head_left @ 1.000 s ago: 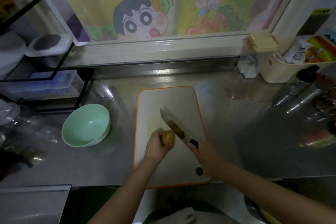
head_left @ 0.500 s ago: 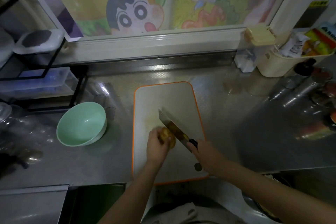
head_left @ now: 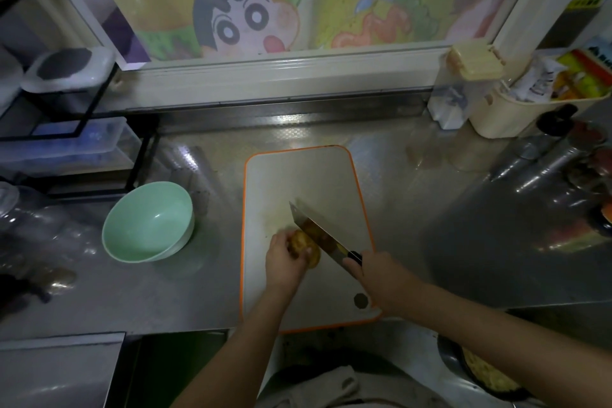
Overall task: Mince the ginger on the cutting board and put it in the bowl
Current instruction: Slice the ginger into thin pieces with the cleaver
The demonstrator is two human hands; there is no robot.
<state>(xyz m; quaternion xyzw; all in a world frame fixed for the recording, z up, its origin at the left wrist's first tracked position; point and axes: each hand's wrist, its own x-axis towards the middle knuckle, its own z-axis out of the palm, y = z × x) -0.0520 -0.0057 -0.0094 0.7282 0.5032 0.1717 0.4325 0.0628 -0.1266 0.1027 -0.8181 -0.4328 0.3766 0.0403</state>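
A knobbly yellow-brown piece of ginger [head_left: 306,247] lies on the white, orange-rimmed cutting board [head_left: 298,175] in the middle of the steel counter. My left hand [head_left: 283,258] grips the ginger from its left side. My right hand [head_left: 374,278] holds the black handle of a cleaver [head_left: 314,232], whose blade slants up-left and rests against the ginger's right side. A pale green bowl [head_left: 147,222] stands with nothing in it on the counter, left of the board.
A black wire rack with clear boxes [head_left: 66,142] fills the back left. Cream containers [head_left: 496,109] and steel bottles [head_left: 546,156] crowd the right. A pan with yellow food [head_left: 483,374] sits at the lower right. The counter edge runs just below the board.
The cleaver blade has come down closer against the ginger, and my left hand has curled further over it. Bowl and board stay in place; the camera view shifted slightly.
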